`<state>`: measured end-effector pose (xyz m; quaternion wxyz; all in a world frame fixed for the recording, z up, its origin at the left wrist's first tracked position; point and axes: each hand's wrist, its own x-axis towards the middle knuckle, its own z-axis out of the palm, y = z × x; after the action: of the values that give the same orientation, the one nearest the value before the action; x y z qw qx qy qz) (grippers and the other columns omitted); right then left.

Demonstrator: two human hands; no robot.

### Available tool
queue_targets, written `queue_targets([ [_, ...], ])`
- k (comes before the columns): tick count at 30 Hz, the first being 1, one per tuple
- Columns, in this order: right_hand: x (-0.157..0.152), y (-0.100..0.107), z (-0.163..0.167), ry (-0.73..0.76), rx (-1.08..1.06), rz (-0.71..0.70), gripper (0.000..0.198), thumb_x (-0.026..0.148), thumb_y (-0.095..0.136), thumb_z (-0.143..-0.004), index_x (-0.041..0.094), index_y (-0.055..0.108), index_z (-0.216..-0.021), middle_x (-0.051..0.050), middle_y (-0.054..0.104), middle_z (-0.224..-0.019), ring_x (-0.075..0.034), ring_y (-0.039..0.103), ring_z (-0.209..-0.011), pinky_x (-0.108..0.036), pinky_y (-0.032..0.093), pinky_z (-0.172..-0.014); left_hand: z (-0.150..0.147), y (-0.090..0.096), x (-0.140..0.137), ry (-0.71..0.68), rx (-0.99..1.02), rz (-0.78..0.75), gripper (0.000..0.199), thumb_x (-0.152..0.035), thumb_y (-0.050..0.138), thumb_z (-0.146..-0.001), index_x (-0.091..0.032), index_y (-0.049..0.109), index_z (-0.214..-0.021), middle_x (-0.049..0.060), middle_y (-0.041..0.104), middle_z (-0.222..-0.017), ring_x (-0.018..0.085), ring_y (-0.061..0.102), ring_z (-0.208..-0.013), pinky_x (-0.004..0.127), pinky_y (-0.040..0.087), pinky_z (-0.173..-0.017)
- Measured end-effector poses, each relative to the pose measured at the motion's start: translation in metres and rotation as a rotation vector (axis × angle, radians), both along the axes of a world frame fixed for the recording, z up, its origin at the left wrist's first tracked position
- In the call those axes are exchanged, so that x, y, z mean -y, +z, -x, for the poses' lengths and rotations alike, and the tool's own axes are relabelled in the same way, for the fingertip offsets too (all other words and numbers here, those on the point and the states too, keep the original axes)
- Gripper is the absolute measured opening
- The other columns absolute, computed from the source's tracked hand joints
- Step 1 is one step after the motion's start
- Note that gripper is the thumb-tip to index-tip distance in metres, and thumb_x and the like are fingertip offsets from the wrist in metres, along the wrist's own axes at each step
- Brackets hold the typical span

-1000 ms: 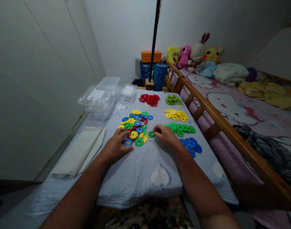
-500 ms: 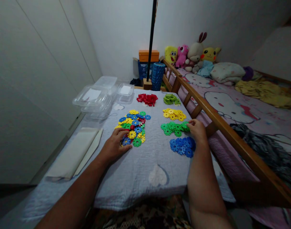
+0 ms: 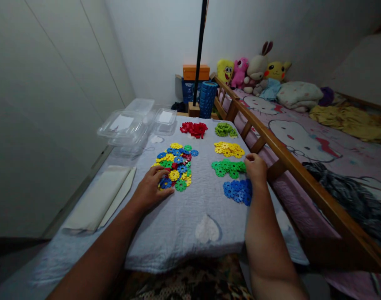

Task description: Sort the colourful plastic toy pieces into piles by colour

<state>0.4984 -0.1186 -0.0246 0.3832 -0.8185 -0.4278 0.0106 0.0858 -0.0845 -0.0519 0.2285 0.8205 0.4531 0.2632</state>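
Observation:
My left hand (image 3: 153, 185) rests at the near left edge of a mixed pile of flower-shaped plastic discs (image 3: 174, 175) in blue, yellow, green and red. Its thumb and fingers are apart, reaching over the nearest pieces. At the right end of a heap of green discs (image 3: 228, 167), my right hand (image 3: 255, 166) has its fingers curled together; whether a piece is between them is hidden. The forearm partly covers a heap of blue discs (image 3: 237, 191). Yellow discs (image 3: 229, 149) lie just beyond the green ones.
Red pieces (image 3: 194, 129) and light green pieces (image 3: 225, 129) sit at the far end. Clear plastic boxes (image 3: 124, 125) and folded cream cloth or paper (image 3: 98, 198) lie on the left. A wooden bed rail (image 3: 262, 133) borders the table on the right.
My right hand has drawn slightly up from the green heap, its fingers more curled. The left hand stays at the mixed pile. The view has shifted a little.

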Motion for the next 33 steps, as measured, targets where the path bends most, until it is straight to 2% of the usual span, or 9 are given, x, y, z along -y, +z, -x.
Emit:
queue_targets([
  [2,-0.004,0.004,0.023,0.112,-0.019,-0.083,0.021,0.026,0.057,-0.080,0.015,0.072,-0.091,-0.010,0.073,-0.093,-0.022,0.063,-0.081,-0.033,0.049,-0.081,0.003,0.004,0.001,-0.011,-0.011,0.015,0.049,-0.042,0.082,-0.071,-0.022,0.065,-0.113,0.009,0.056,-0.130,0.030,0.057,-0.124,0.049,0.047,-0.112],
  [4,-0.008,0.004,0.055,0.316,-0.064,-0.107,0.020,0.028,0.058,-0.084,0.016,0.071,-0.092,-0.008,0.072,-0.089,-0.020,0.062,-0.077,-0.031,0.048,-0.076,0.006,0.007,0.002,-0.016,-0.029,0.037,0.047,-0.043,0.083,-0.071,-0.023,0.065,-0.109,0.008,0.058,-0.124,0.029,0.059,-0.120,0.048,0.048,-0.109],
  [8,-0.010,-0.004,0.122,0.810,-0.024,0.066,0.009,0.022,0.063,-0.086,0.018,0.070,-0.090,-0.003,0.067,-0.085,-0.016,0.058,-0.075,-0.029,0.046,-0.076,0.010,0.012,0.004,-0.023,-0.068,0.096,0.046,-0.043,0.083,-0.071,-0.024,0.065,-0.108,0.007,0.060,-0.120,0.029,0.060,-0.116,0.046,0.051,-0.102],
  [11,-0.005,-0.011,0.156,0.973,0.105,0.136,0.010,0.024,0.069,-0.088,0.018,0.070,-0.095,-0.006,0.065,-0.095,-0.018,0.058,-0.088,-0.031,0.046,-0.084,0.010,0.011,0.006,-0.040,-0.078,0.127,0.045,-0.041,0.082,-0.071,-0.025,0.064,-0.109,0.006,0.062,-0.118,0.028,0.062,-0.111,0.043,0.053,-0.095],
  [16,0.004,-0.014,0.181,0.991,0.300,0.176,0.031,0.040,0.078,-0.085,0.019,0.069,-0.106,-0.010,0.061,-0.109,-0.025,0.053,-0.104,-0.039,0.045,-0.094,0.007,0.010,0.007,-0.026,-0.068,0.128,0.042,-0.038,0.079,-0.072,-0.025,0.065,-0.109,0.006,0.064,-0.118,0.026,0.064,-0.106,0.039,0.053,-0.090],
  [22,0.006,-0.017,0.191,0.980,0.341,0.199,0.024,0.032,0.075,-0.086,0.019,0.066,-0.104,-0.011,0.060,-0.111,-0.026,0.052,-0.104,-0.038,0.045,-0.092,0.005,0.011,0.007,-0.021,-0.072,0.127,0.037,-0.039,0.076,-0.073,-0.025,0.065,-0.105,0.005,0.067,-0.114,0.026,0.065,-0.104,0.037,0.052,-0.088],
  [26,0.004,-0.016,0.192,0.993,0.251,0.181,0.018,0.024,0.074,-0.083,0.020,0.062,-0.096,-0.008,0.062,-0.105,-0.024,0.053,-0.099,-0.035,0.044,-0.087,0.004,0.008,0.007,-0.016,-0.071,0.120,0.037,-0.038,0.075,-0.074,-0.024,0.065,-0.107,0.006,0.068,-0.114,0.026,0.066,-0.103,0.038,0.052,-0.089],
  [29,0.000,-0.012,0.186,1.011,0.096,0.193,0.012,0.015,0.069,-0.081,0.021,0.059,-0.085,-0.003,0.063,-0.091,-0.019,0.054,-0.088,-0.030,0.042,-0.079,0.004,0.007,0.007,-0.008,-0.070,0.112,0.036,-0.038,0.074,-0.074,-0.025,0.065,-0.107,0.005,0.069,-0.114,0.026,0.066,-0.103,0.038,0.052,-0.088],
  [33,-0.008,-0.003,0.154,0.916,-0.092,0.117,0.006,0.018,0.062,-0.082,0.021,0.057,-0.079,0.001,0.063,-0.079,-0.015,0.054,-0.074,-0.026,0.040,-0.070,0.004,0.007,0.006,-0.005,-0.080,0.106,0.036,-0.039,0.074,-0.074,-0.026,0.065,-0.106,0.005,0.069,-0.115,0.026,0.066,-0.104,0.037,0.052,-0.088],
])
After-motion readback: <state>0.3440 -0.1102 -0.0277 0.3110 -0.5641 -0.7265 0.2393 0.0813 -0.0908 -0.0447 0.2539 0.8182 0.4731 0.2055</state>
